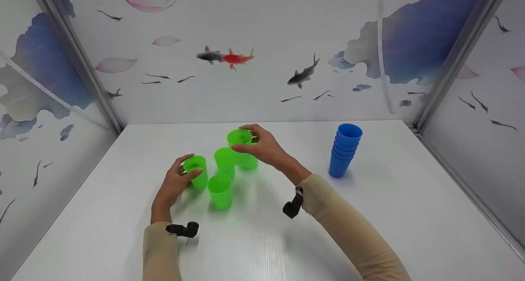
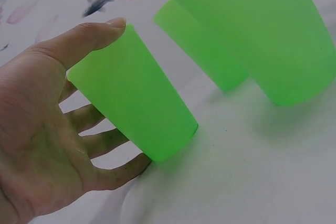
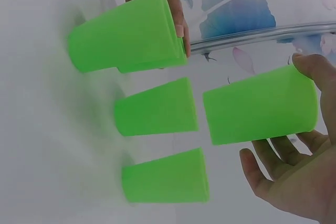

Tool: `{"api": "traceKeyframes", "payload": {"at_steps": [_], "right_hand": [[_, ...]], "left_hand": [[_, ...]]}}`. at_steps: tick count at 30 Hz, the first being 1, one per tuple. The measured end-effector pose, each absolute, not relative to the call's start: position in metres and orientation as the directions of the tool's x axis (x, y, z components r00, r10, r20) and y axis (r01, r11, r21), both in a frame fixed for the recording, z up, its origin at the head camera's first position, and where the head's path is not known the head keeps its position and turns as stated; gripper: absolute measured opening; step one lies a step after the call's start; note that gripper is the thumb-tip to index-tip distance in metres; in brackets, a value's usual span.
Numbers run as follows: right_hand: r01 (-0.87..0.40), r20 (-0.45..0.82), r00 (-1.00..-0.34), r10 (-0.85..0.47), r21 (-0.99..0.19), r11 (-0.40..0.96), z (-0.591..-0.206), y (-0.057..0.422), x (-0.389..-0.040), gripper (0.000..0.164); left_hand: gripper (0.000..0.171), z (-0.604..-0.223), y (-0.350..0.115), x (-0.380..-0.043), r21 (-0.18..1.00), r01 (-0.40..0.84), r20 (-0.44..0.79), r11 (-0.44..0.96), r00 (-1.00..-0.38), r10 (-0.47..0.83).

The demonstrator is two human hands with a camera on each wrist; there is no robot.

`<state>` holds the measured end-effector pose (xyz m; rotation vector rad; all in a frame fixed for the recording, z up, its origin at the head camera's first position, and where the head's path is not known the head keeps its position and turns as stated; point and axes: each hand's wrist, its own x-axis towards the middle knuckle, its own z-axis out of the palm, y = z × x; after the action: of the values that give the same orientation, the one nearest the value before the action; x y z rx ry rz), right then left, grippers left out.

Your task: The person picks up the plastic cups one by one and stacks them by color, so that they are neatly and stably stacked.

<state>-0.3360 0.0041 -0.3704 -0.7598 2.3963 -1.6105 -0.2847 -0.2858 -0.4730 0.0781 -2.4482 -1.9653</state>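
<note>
My left hand (image 1: 174, 186) holds an upright green cup (image 1: 197, 174), thumb at the rim and fingers round the far side; the cup's base is at the table. With thumb and fingers near its rim, my right hand (image 1: 264, 147) grips another green cup (image 3: 261, 106). In the right wrist view that cup hangs above the other cups, mouth up. Partly hidden under it in the head view stands a green cup (image 1: 248, 162). Between my hands is a further green cup (image 1: 225, 163), and a nearer green cup (image 1: 220, 195) stands in front.
A stack of nested blue cups (image 1: 345, 149) stands upright on the right of the white table (image 1: 262, 240). Printed panels enclose the table at the back (image 1: 262, 96) and both sides, with metal posts (image 1: 447, 63) at the corners.
</note>
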Motion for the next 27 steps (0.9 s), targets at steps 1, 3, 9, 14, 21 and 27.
{"api": "traceKeyframes", "payload": {"at_steps": [1,3,9,14,21,27], "right_hand": [[-0.322,0.147,-0.857,-0.494,-0.901,0.291,-0.368,0.002,-0.336,0.066],[-0.320,0.143,-0.852,-0.503,-0.903,0.287,-0.364,-0.003,-0.336,0.066],[-0.328,0.137,-0.837,-0.529,-0.900,0.286,-0.353,-0.020,-0.338,0.066],[-0.334,0.137,-0.827,-0.546,-0.900,0.281,-0.347,-0.036,-0.338,0.067],[-0.343,0.149,-0.827,-0.543,-0.898,0.276,-0.346,-0.064,-0.337,0.067],[-0.352,0.147,-0.822,-0.549,-0.891,0.288,-0.355,-0.087,-0.333,0.069]], "left_hand": [[0.077,-0.473,-0.286,-0.285,0.977,-0.037,-0.030,0.209,-0.999,-0.037],[0.077,-0.473,-0.286,-0.284,0.978,-0.038,-0.031,0.204,-0.999,-0.036],[0.079,-0.472,-0.285,-0.284,0.977,-0.046,-0.038,0.210,-0.998,-0.043],[0.080,-0.470,-0.286,-0.284,0.975,-0.048,-0.039,0.216,-0.998,-0.044],[0.081,-0.470,-0.287,-0.285,0.965,-0.065,-0.051,0.254,-0.997,-0.059],[0.082,-0.471,-0.286,-0.287,0.954,-0.084,-0.067,0.287,-0.995,-0.069]]}}
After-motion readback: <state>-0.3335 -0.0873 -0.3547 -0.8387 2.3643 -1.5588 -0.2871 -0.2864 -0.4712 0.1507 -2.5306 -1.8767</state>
